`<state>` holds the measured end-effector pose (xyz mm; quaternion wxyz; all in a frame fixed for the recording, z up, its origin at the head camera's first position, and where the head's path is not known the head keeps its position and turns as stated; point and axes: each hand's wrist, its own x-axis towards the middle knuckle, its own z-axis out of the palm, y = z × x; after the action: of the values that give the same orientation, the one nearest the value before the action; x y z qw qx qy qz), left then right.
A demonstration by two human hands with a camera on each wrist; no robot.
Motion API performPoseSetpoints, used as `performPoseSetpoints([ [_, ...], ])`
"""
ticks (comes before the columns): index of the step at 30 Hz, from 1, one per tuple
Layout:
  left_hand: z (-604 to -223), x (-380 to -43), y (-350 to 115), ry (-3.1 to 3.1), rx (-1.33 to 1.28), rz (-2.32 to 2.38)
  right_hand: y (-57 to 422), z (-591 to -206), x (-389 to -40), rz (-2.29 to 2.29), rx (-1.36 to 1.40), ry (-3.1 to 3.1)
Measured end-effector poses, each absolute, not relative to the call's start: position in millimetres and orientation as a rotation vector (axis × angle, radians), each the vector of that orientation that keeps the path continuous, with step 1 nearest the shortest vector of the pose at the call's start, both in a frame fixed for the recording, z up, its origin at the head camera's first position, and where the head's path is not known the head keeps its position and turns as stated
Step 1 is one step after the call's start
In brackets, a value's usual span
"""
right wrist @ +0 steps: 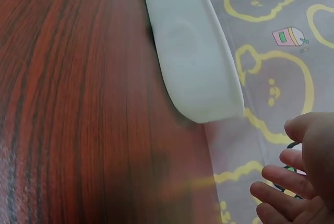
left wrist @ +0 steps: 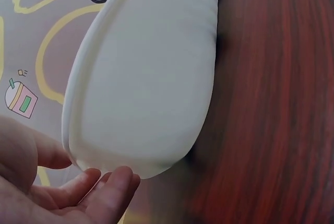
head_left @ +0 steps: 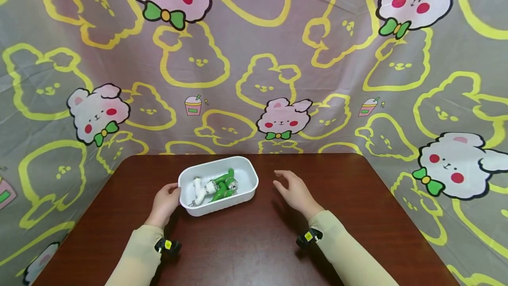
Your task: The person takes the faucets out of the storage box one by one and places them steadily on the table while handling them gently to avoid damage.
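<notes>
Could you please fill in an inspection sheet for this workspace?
Surface: dark red-brown table with wood grain, light reflected near its front.
Job's things: white tray toward the table's far side, holding white fittings and green fittings with metallic parts, bunched together; exact count unclear.
Clutter: nothing seen.
Left hand: at the tray's left end, fingertips against its outer wall; firmness of hold unclear.
Right hand: apart from the tray, to its right, fingers relaxed, holding nothing.
Cables: nothing seen.
Surroundings: patterned fabric behind and on both sides; black device on each wrist.
</notes>
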<state>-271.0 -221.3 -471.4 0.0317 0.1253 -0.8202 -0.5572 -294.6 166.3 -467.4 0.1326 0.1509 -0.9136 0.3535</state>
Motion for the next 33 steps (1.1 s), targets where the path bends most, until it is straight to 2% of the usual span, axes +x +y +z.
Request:
performPoseSetpoints([
  [16, -469.7, -272.9, -205.3, -2.518, 0.366, -1.762, 149.0, -473.2, -299.4, 1.24, 0.394, -2.681],
  [33, -474.5, -276.0, -189.4, -2.491, 0.334, -1.85, 145.4, -482.5, -310.9, 1.471, 0.168, -2.655],
])
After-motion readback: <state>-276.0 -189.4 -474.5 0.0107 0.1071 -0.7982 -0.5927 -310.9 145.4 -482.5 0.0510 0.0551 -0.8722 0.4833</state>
